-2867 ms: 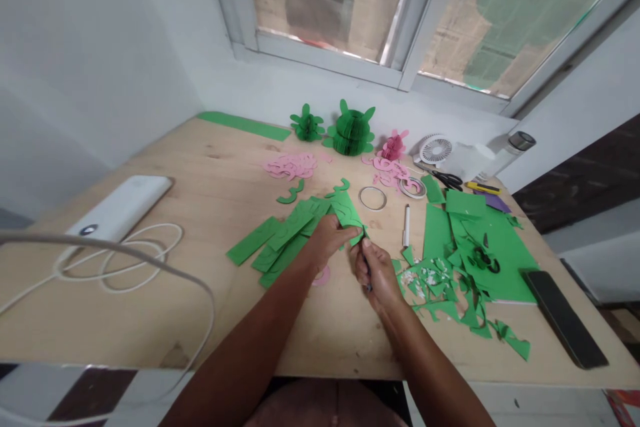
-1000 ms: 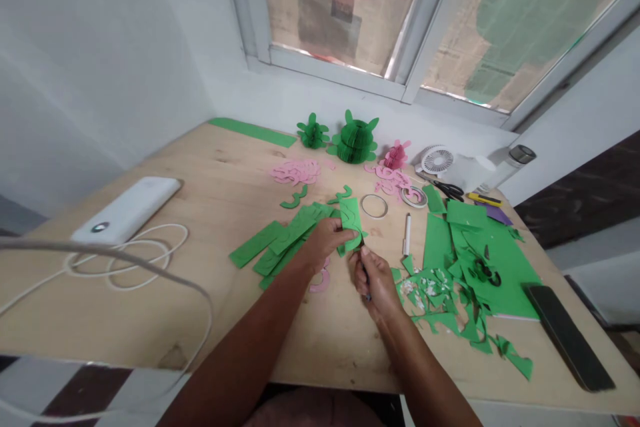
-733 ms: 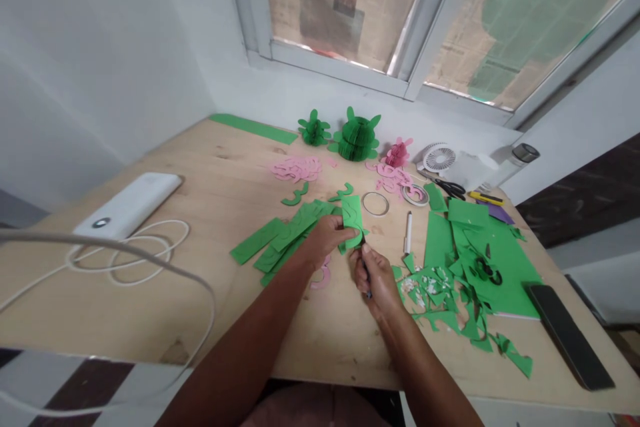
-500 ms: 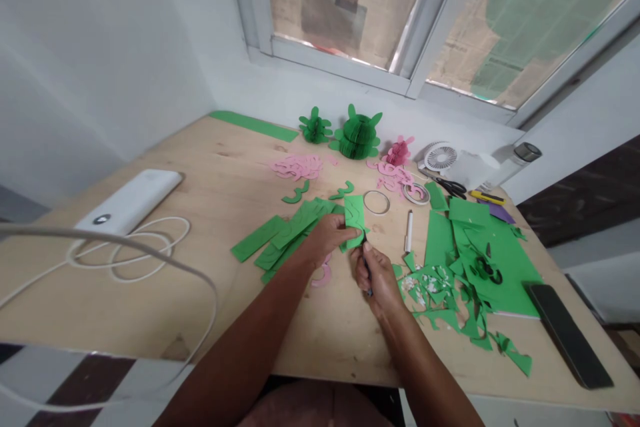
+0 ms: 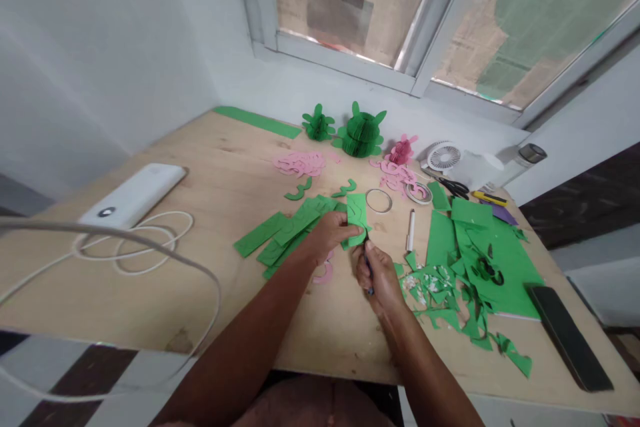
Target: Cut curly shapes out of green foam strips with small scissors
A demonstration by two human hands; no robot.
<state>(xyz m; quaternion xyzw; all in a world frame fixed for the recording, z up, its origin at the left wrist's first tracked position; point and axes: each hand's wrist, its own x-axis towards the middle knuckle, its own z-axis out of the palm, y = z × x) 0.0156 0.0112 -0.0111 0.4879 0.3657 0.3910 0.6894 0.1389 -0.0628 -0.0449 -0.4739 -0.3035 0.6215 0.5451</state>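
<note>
My left hand pinches a small green paper piece with curved lines on it, held just above the wooden table. My right hand is closed round a thin dark-handled tool whose tip meets the paper's lower edge; I cannot make out whether it is scissors or a knife. Green paper strips lie fanned out left of my hands. A pink curved cut-out lies under my left wrist.
Green sheets and scraps pile up at the right, beside a black phone. A white pen, tape rings, black scissors, a small fan, finished paper shapes and pink cut-outs lie further back. A white power bank with cable sits left.
Both hands keep their grip and stay close together. The green piece has turned slightly in my left hand. The view has drifted a little.
</note>
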